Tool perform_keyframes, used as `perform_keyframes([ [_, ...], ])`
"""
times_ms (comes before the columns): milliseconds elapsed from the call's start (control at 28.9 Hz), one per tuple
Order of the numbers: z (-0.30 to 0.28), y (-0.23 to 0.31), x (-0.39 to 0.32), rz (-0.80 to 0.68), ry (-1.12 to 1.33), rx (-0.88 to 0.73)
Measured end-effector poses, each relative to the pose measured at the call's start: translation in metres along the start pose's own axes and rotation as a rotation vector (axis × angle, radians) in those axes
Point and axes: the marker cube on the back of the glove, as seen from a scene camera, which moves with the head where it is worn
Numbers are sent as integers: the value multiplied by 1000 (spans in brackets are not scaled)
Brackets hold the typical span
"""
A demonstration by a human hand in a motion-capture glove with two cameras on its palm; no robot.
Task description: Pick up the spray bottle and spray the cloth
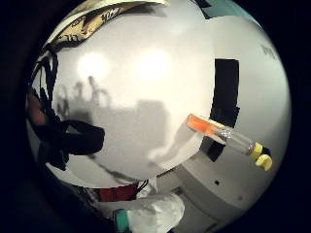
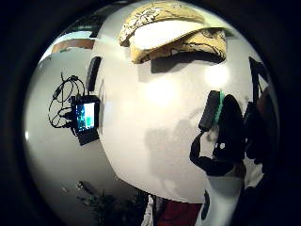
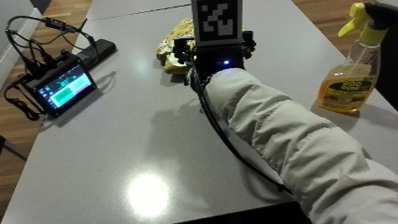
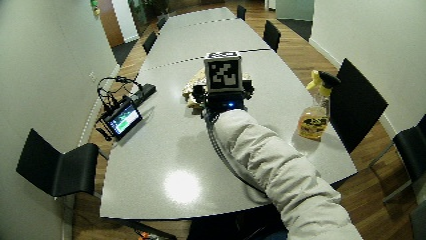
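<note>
From the outside view, the gloved right hand point(image 3: 214, 56) hovers over the grey table point(image 3: 124, 154), just beside the patterned cloth point(image 3: 168, 39); its fingers cannot be made out. The spray bottle point(image 3: 348, 70) stands upright, well apart near the table's edge. Both palm views show table below, with nothing in the hand's grasp.

Spray bottle point(image 3: 347, 74) upright; patterned cloth point(image 3: 171, 42) crumpled, well apart.

Black chairs point(image 4: 58, 169) flank the long grey table point(image 4: 160, 145).
</note>
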Motion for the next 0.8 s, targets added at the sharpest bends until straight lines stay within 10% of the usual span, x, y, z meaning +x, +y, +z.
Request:
perform_keyframes([
  [795, -10, 65, 10, -185, -171, 21],
])
